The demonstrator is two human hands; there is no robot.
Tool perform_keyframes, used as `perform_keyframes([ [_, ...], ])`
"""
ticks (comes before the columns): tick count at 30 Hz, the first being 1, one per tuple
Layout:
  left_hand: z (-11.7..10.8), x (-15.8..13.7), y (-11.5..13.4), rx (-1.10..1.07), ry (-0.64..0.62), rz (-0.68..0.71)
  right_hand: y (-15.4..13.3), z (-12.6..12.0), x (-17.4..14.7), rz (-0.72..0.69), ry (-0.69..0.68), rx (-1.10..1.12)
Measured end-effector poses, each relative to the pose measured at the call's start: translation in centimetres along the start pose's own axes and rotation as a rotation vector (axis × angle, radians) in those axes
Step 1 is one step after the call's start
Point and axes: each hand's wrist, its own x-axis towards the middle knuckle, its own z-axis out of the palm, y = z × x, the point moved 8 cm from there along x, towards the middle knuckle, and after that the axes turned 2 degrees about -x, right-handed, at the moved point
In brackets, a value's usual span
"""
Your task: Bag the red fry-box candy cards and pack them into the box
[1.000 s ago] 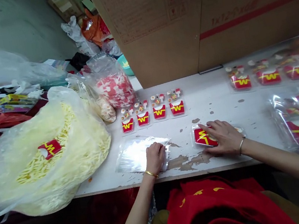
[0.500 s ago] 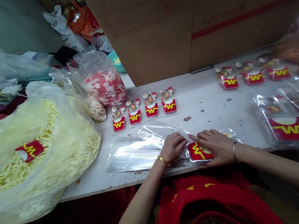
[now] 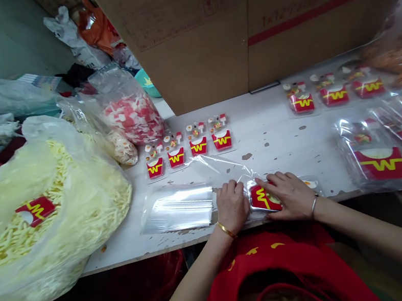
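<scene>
while clear pack (image 3: 311, 184) lies sideways, red carton (image 3: 261, 199) inside shows yellow w

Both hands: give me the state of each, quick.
Left hand: closed, fingers curled on a clear plastic bag.
Right hand: closed, holding a red-and-yellow pack.

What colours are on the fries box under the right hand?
The fries box is mostly red with a yellow W, clearest in the head view.
</scene>
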Motion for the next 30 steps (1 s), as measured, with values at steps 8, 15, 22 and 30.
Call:
perform_keyframes([
  [8, 1.7, -0.5, 0.9, -0.017, -0.043, 0.042, 2.5, 0.1, -0.6, 0.251, 0.018, -0.023],
  [15, 0.7, 1.9, 4.9, -0.038, -0.013, 0.176, 4.5, -1.0, 1.0, 0.305, 0.070, -0.008],
  [22, -2.6, 7.2, 7.1, -0.164, -0.217, 0.428, 6.4, -2.7, 0.0, 0.008, 0.037, 0.004],
  [30, 1.7, 10.6, 4.6, -0.200, -0.431, 0.602, 8.9, -2.2, -3.1, 0.253, 0.361, 0.073],
])
